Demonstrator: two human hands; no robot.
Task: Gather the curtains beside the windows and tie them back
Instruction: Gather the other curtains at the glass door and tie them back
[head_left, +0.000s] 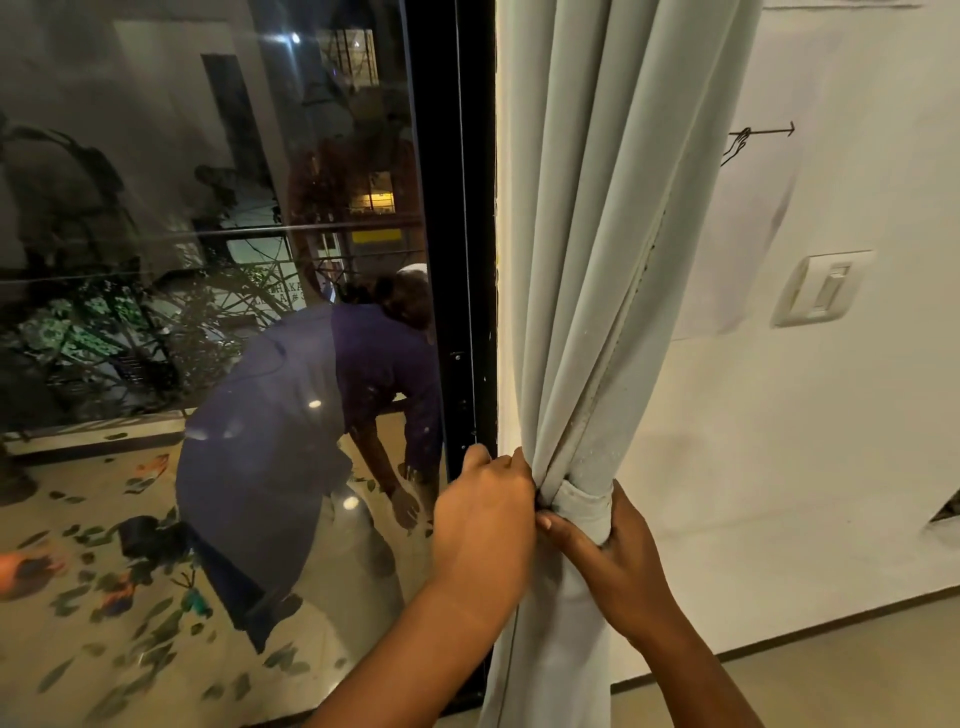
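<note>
A pale grey curtain (597, 270) hangs gathered into a narrow bundle just right of the black window frame (452, 260). A band of the same grey fabric, the tie-back (579, 501), wraps around the bundle at hand height. My left hand (483, 525) grips the left side of the bundle at the band, fingers curled into the folds. My right hand (608, 561) holds the bundle from the right and below, thumb across the front and fingers wrapped behind. Below the band the curtain falls straight to the floor.
Large dark window glass (208, 312) fills the left, reflecting a person in blue bending over. White wall (805, 441) lies to the right with a light switch (821, 288) and a small metal hook (763, 132). Tan floor (831, 670) runs along the skirting.
</note>
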